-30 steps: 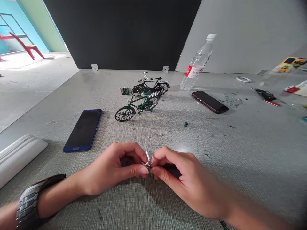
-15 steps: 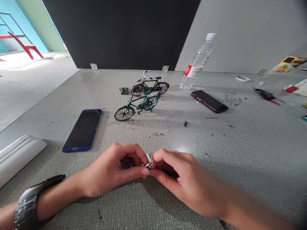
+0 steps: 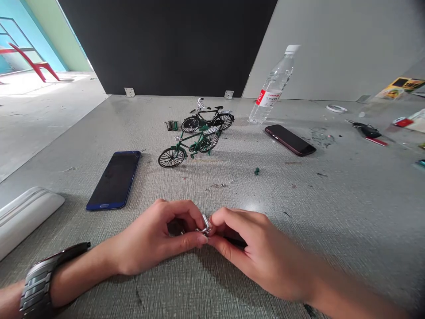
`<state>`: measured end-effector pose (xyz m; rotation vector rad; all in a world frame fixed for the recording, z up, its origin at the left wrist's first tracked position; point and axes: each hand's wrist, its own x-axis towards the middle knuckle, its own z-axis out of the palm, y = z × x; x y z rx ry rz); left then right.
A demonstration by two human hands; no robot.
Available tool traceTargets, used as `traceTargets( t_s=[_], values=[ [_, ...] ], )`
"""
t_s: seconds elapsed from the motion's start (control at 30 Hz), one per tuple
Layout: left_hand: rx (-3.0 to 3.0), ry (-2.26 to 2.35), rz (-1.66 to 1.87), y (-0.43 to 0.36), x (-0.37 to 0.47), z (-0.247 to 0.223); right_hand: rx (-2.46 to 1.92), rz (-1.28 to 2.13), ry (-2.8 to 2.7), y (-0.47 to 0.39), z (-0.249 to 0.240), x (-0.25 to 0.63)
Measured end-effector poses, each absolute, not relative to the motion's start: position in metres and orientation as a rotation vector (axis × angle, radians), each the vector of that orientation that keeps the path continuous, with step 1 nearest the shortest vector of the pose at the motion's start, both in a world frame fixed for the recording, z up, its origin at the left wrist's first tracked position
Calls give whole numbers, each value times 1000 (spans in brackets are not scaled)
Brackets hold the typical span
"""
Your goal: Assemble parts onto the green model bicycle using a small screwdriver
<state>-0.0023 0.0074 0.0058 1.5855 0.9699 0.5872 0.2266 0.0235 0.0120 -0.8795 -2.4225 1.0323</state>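
Observation:
Near the table's front, my left hand pinches a small silver part of bent, tube-like metal between thumb and forefinger. My right hand holds the same part from the other side, thumb and forefinger closed on it. Most of its lower end is hidden by the fingertips. Beyond the hands stands a green toy bicycle, with no handlebar visible on it. Just behind it is a black toy bicycle with silver handlebars. Two tiny dark green pieces lie to the right.
A blue phone and a white case lie on the left. Several small pieces sit beside the bicycles. To the right are a water bottle, a dark phone and keys. A black panel rises behind.
Both hands stay in nearly the same place, still pinching the silver part. The fingertips and the part have shifted only very slightly.

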Motion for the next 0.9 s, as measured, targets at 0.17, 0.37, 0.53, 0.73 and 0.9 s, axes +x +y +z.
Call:
traceTargets(
  t_s=[0.17,0.37,0.53,0.73,0.9],
  values=[
    [1613,976,577,7,-2,6,-876,1030,-2420,23,12,225],
    [1676,1002,560,6,-1,7,-907,1040,-2444,23,12,225],
    [1701,1023,540,5,-1,8,-918,1021,-2482,23,13,225],
    [1727,1032,520,3,-1,6,-923,996,-2511,23,14,225],
    [1783,1058,508,3,0,6,-936,1004,-2540,23,13,226]
  ],
)
